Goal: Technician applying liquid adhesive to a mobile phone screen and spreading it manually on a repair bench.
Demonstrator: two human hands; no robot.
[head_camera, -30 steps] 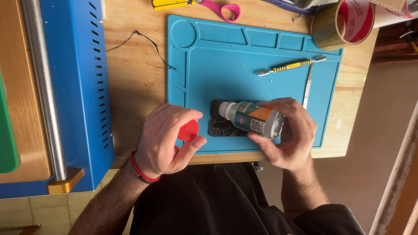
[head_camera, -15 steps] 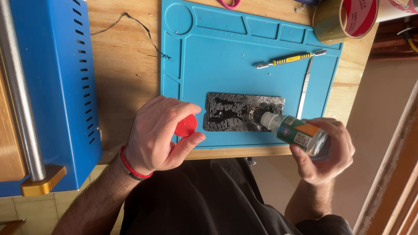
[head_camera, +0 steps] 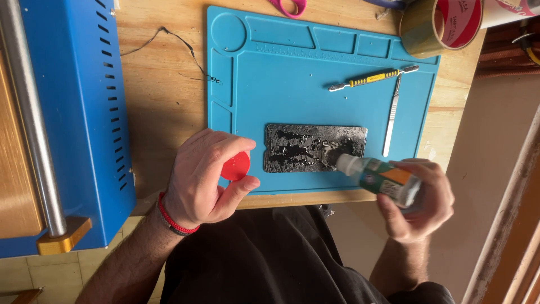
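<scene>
My left hand (head_camera: 203,175) rests at the near left edge of the blue silicone mat (head_camera: 292,79) and grips a round red cap (head_camera: 235,166) between thumb and fingers. My right hand (head_camera: 419,205) holds a small green and white bottle (head_camera: 378,175) tilted over, its white nozzle touching the right end of a dark flat panel (head_camera: 315,147). The panel lies flat on the mat's near part, and its surface is streaked with wet or sticky residue.
A yellow-handled metal tool (head_camera: 368,79) and a slim metal blade (head_camera: 392,115) lie on the mat's right side. A tape roll (head_camera: 441,25) stands at the far right corner, pink scissor handles (head_camera: 287,7) at the far edge. A blue metal machine (head_camera: 73,112) stands left. A thin black wire (head_camera: 180,48) lies on the wood.
My right hand has drawn the bottle to the right, off the middle of the dark panel, uncovering it; the nozzle now points at its right end. The left hand stays put.
</scene>
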